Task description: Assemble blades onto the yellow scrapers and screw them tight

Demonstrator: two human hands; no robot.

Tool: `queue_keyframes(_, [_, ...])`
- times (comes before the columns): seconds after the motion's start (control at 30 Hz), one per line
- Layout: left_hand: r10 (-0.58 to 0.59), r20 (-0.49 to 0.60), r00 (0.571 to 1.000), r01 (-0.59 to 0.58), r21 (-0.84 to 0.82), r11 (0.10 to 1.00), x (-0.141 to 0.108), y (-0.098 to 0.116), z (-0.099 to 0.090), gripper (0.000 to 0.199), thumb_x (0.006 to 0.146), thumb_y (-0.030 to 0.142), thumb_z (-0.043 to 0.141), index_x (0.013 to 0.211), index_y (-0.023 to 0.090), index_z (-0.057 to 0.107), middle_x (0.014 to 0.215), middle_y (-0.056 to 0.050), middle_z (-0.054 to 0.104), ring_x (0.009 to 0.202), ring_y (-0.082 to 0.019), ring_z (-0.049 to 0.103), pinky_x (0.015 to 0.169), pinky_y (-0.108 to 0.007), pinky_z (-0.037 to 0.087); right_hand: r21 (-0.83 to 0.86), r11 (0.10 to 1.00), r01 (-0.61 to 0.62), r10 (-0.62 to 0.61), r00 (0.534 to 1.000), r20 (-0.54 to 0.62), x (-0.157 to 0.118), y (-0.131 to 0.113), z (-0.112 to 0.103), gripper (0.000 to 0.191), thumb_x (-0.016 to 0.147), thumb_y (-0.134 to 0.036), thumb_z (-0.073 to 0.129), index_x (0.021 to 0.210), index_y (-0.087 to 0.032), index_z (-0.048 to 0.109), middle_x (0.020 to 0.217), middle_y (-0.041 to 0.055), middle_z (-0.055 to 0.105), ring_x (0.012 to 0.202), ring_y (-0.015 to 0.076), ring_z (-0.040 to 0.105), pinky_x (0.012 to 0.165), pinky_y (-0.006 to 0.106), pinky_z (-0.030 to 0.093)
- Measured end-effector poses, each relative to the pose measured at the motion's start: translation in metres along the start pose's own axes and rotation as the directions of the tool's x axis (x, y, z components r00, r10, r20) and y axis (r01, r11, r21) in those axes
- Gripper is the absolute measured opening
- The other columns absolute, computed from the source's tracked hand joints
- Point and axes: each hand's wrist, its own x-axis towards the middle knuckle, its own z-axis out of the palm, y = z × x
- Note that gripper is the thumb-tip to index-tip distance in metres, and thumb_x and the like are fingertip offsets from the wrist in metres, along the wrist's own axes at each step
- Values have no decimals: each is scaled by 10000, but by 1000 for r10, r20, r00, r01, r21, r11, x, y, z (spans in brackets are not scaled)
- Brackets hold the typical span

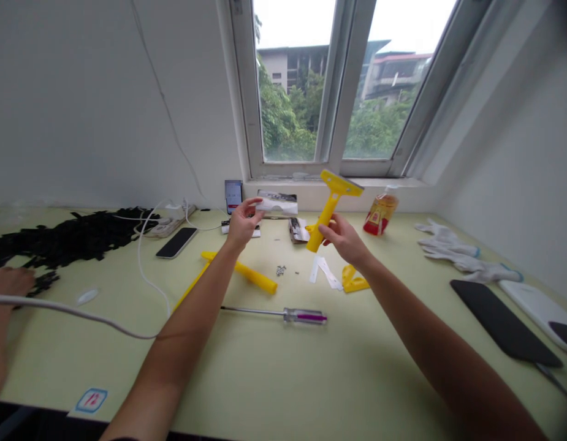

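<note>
My right hand point(342, 237) is closed round the handle of a yellow scraper point(328, 211), its wide head tilted up with a dark edge along the top. Pinched in my left hand point(244, 222) is a small printed cardboard sleeve point(277, 202), black and white. On the table below lie another yellow scraper handle point(255, 277), a small pile of screws point(280, 270) and a screwdriver point(304, 316) with a clear and purple handle. White strips point(327, 272) rest beside a yellow scraper part point(353, 280), partly behind my right forearm. A small open box point(298, 231) stands between my hands.
A bottle of red liquid point(379, 213), white gloves point(462, 251) and a dark flat pad point(504, 321) are on the right. At left are a phone point(176, 242), a power strip point(168, 223), white cables, a black heap point(81, 239) and another person's hand point(10, 280).
</note>
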Motion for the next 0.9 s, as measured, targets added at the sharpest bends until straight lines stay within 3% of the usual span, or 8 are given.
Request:
queue_keyframes(0.1, [106,193,975,-53,-265,963,-12,30,3,337,697,277,803,1021,220,730,967,-42,722,922,-165,666,823,-270,524,118,993,-15,40,977,-208,5,-3,-11,461,739,-562,686,986,-225,491,812,8,685,674,179,666,570,316,516])
queue_keyframes(0.17, [129,281,951,-33,-322,946,-21,44,6,241,697,280,817,916,202,753,948,-55,726,920,-165,666,854,-285,519,204,978,-32,90,956,-280,6,-5,-15,453,718,-540,711,971,-228,503,817,11,685,693,188,682,567,310,517])
queue_keyframes(0.33, [111,395,912,15,-302,953,-36,60,16,198,698,284,829,859,191,761,895,-56,726,883,-164,664,874,-313,522,406,912,-51,127,978,-164,-1,-14,-6,339,752,-496,686,916,-232,549,875,39,700,854,228,696,701,352,550])
queue_keyframes(0.47, [158,374,914,-13,-364,931,-38,56,26,165,692,262,833,792,185,726,929,-47,718,945,-162,655,917,-320,515,468,881,-75,120,990,-67,-9,-20,9,344,746,-482,709,952,-234,589,951,43,714,939,233,682,831,388,540])
queue_keyframes(0.57, [186,343,921,-27,-420,907,-39,50,32,286,698,236,833,956,213,712,1058,-52,709,1074,-175,634,965,-327,497,424,903,-68,90,996,-30,-12,-20,15,353,750,-468,730,976,-230,600,984,49,713,970,228,672,883,399,515])
queue_keyframes(0.77, [9,379,925,137,-355,925,-47,48,43,478,700,342,842,1122,220,655,1229,-104,645,1162,-240,601,878,-325,534,355,933,58,-11,991,-133,-13,-17,21,455,694,-473,797,998,-231,558,915,41,733,959,245,688,922,437,517])
queue_keyframes(0.83, [-101,362,926,206,-265,942,-49,51,45,509,710,421,826,1137,212,644,1201,-121,641,1035,-233,644,728,-291,553,336,938,90,-37,986,-162,-13,-18,23,465,684,-486,805,977,-230,549,886,38,732,931,249,696,904,439,527])
queue_keyframes(0.9, [-203,409,890,304,-199,932,-51,53,45,514,735,499,788,1120,188,651,1079,-124,671,861,-197,665,617,-259,529,285,951,121,-77,984,-162,-14,-20,23,447,701,-516,786,956,-225,562,890,52,728,916,257,693,884,447,533])
